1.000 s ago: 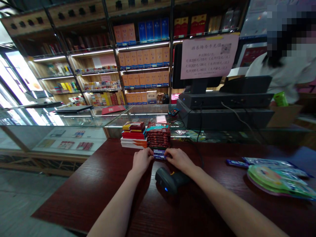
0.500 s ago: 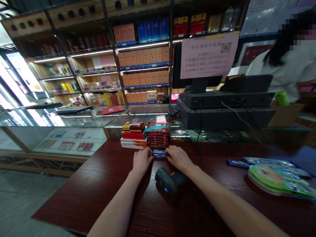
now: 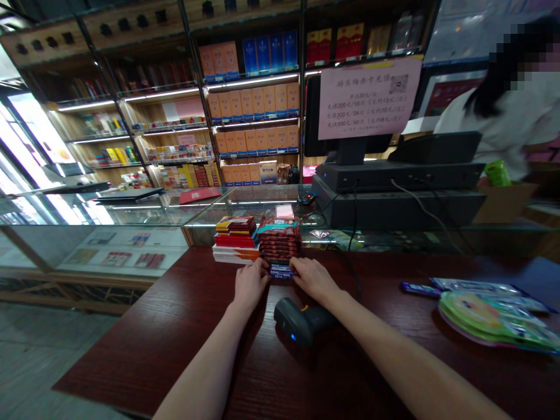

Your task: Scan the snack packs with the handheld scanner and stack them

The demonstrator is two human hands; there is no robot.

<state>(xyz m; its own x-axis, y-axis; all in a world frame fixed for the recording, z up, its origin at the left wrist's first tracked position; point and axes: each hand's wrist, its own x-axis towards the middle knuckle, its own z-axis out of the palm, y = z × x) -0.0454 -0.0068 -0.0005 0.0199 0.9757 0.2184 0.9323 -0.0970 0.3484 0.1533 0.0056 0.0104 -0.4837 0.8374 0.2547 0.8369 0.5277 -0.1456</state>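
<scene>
Slim purple packs [image 3: 281,272] edged forward between left hand [image 3: 251,286], right hand [image 3: 315,281].

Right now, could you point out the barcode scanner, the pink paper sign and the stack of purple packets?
Barcode scanner [image 3: 294,322]: head view, on its dark head.
Pink paper sign [image 3: 366,108]: head view, mid-sheet.
Purple packets [image 3: 281,272]: head view, front of the stack.

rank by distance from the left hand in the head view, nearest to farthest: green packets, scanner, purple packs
1. Purple packs: at the left hand.
2. Scanner: right of that hand, toward the person.
3. Green packets: far right.
</scene>
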